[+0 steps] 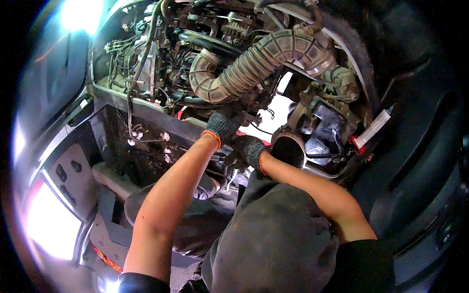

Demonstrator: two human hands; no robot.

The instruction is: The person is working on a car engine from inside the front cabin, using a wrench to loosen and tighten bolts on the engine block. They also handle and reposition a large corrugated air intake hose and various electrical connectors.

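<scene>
My left hand [224,123], in a dark grey knit glove with an orange cuff, reaches into the engine bay just below a ribbed air hose [251,63]. Its fingers are lost in shadow among dark engine parts, so a grip on anything cannot be made out. Close below and to the right, my right hand [250,150] wears a matching glove. It points left towards the left hand, near the rim of a round open duct [289,150]. Its fingers are also hidden in the dark. The dusty hose curves from above my left hand up to the right.
Wiring and a black cable [131,105] run along the left of the bay. A white tube-shaped lamp or tool with red ends [373,128] rests at the right edge. Dark grey cloth [273,229] bulges between my arms. A bright door window [53,217] stands left.
</scene>
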